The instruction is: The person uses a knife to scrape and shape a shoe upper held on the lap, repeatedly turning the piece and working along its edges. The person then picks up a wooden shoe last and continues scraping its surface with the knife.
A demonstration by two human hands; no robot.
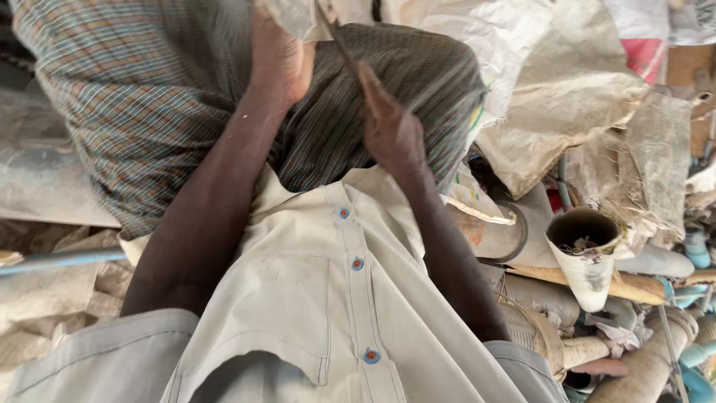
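Looking down my own chest, I see my beige buttoned shirt (350, 298) and a striped checked cloth (149, 97) over my lap. My left hand (277, 60) is closed on a pale piece of material (294, 15) at the top edge; most of that piece is cut off by the frame. My right hand (388, 123) grips a thin dark blade-like tool (339, 37) that slants up to the pale piece. The two hands are close together above the cloth.
Woven white sacks (552, 89) pile up at the right. Below them lie cut pipes: a white open-ended pipe (585, 257), a grey one (492, 231), tan ones (641, 366). A blue pipe (60, 260) lies at left over sacking.
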